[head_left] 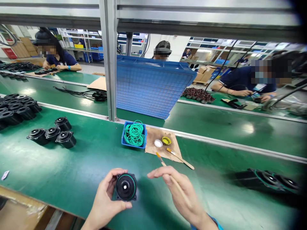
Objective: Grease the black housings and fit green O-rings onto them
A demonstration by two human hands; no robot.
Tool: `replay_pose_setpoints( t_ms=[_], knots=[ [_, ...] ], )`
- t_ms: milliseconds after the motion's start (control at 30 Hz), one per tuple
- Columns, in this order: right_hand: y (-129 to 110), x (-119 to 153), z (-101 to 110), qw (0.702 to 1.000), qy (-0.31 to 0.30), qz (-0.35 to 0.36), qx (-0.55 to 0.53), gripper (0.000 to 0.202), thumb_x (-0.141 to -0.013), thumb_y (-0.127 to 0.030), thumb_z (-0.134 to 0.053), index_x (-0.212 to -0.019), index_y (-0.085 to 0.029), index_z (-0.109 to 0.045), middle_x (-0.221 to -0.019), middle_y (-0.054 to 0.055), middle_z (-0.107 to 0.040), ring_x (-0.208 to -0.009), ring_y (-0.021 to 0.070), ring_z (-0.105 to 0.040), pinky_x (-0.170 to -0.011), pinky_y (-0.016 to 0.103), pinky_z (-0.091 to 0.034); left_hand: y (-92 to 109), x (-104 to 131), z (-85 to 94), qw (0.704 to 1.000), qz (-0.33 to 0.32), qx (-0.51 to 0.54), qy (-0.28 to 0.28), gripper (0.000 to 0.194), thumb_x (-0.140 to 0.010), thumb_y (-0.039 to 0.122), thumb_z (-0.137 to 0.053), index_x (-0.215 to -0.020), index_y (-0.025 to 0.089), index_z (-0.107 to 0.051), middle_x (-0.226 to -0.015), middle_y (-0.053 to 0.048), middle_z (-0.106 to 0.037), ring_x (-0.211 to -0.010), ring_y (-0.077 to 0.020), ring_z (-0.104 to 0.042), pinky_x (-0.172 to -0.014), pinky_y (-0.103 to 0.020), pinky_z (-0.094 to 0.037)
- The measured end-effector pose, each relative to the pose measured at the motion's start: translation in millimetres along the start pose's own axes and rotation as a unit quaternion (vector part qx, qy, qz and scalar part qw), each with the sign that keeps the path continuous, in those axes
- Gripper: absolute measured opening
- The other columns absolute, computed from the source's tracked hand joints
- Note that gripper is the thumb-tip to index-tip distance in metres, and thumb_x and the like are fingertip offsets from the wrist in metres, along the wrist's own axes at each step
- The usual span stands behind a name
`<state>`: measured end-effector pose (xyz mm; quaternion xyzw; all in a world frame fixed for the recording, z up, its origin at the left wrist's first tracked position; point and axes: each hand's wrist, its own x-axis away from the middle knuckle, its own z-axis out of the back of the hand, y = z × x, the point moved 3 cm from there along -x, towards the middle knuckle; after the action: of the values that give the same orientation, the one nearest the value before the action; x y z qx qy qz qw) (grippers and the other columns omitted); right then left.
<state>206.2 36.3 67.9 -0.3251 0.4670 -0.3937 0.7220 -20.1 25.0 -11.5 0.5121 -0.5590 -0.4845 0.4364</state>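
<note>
Holding housing [126,187], brush [179,189] — white slip [5,175] illegible

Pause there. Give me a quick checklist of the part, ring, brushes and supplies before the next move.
1. Housing held: ok, between the left hand's thumb and fingers.
2. Ring on the housing: ok, one green ring circles its upper face. Seated all round: cannot tell.
3. Brush in the right hand: ok, bristles apart from the housing.
4. Second brush fully on the cardboard: not ok, its handle runs past the edge.
5. Contents of the yellow dish: cannot tell, too small.
6. More rings on hand: ok, a pile in the blue bin.
</note>
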Motion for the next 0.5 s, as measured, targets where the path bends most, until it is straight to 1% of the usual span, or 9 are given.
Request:
replay_pose_setpoints(
  t_ms=[33,100,133,200,267,400,500],
  knots=[
    [1.5,1.0,-3.8,1.000,-0.027,-0.007,0.004,0.025,-0.105,-0.037,-0.041,-0.098,-0.025,-0.061,-0.096,0.004,-0.074,-0.086,0.0162,-0.071,-0.078,0.025,-0.054,1.4,0.5,-0.6,1.000,-0.005,-0.010,-0.003,0.070,-0.049,0.038,-0.096,-0.109,0.021,-0.065,-0.118,-0.011,-0.068,-0.116,-0.0280,-0.063,-0.097,-0.030,-0.051],
    [3.3,2.7,-10.0,0.997,-0.069,-0.007,0.019,0.023,-0.100,-0.046,-0.051,-0.095,-0.024,-0.057,-0.108,0.007,-0.072,-0.094,0.0189,-0.070,-0.083,0.028,-0.054,4.5,1.6,-1.9,0.999,-0.014,-0.037,-0.006,0.069,-0.049,0.040,-0.095,-0.109,0.021,-0.065,-0.115,-0.010,-0.070,-0.112,-0.0272,-0.065,-0.095,-0.029,-0.053],
    [3.4,3.4,-12.4,0.996,-0.085,-0.002,0.028,0.026,-0.095,-0.050,-0.058,-0.093,-0.024,-0.054,-0.113,0.007,-0.071,-0.099,0.0198,-0.069,-0.085,0.029,-0.054,6.2,2.2,-2.6,0.998,-0.020,-0.053,-0.006,0.069,-0.050,0.041,-0.095,-0.109,0.021,-0.066,-0.113,-0.009,-0.070,-0.109,-0.0268,-0.067,-0.093,-0.029,-0.054],
    [2.7,4.1,-16.2,0.993,-0.110,0.007,0.049,0.038,-0.084,-0.056,-0.070,-0.090,-0.026,-0.047,-0.122,0.006,-0.067,-0.105,0.0208,-0.067,-0.088,0.030,-0.053,10.3,3.2,-3.6,0.995,-0.040,-0.092,-0.002,0.070,-0.050,0.045,-0.094,-0.109,0.021,-0.066,-0.108,-0.008,-0.072,-0.103,-0.0261,-0.069,-0.089,-0.029,-0.055],
    [0.9,4.3,-19.0,0.989,-0.130,0.019,0.068,0.047,-0.078,-0.058,-0.075,-0.089,-0.027,-0.040,-0.127,0.006,-0.065,-0.109,0.0210,-0.066,-0.089,0.030,-0.053,14.8,3.8,-5.0,0.988,-0.068,-0.135,0.000,0.070,-0.051,0.051,-0.092,-0.109,0.021,-0.066,-0.105,-0.007,-0.072,-0.098,-0.0257,-0.070,-0.087,-0.030,-0.056],
    [-2.7,3.9,-22.5,0.980,-0.156,0.055,0.111,0.055,-0.074,-0.060,-0.077,-0.090,-0.027,-0.036,-0.132,0.008,-0.060,-0.113,0.0240,-0.063,-0.090,0.034,-0.052,19.8,5.5,-9.3,0.965,-0.132,-0.226,0.002,0.069,-0.057,0.062,-0.084,-0.111,0.024,-0.064,-0.103,-0.005,-0.073,-0.094,-0.0238,-0.072,-0.084,-0.031,-0.059],
    [-4.2,4.7,-26.6,0.973,-0.144,0.053,0.172,0.065,-0.064,-0.064,-0.081,-0.092,-0.026,-0.038,-0.127,0.012,-0.061,-0.108,0.0288,-0.063,-0.086,0.038,-0.053,15.3,11.0,-13.4,0.931,-0.189,-0.312,0.027,0.070,-0.065,0.060,-0.080,-0.120,0.026,-0.055,-0.103,-0.003,-0.072,-0.090,-0.0223,-0.073,-0.081,-0.031,-0.060]
  ],
)
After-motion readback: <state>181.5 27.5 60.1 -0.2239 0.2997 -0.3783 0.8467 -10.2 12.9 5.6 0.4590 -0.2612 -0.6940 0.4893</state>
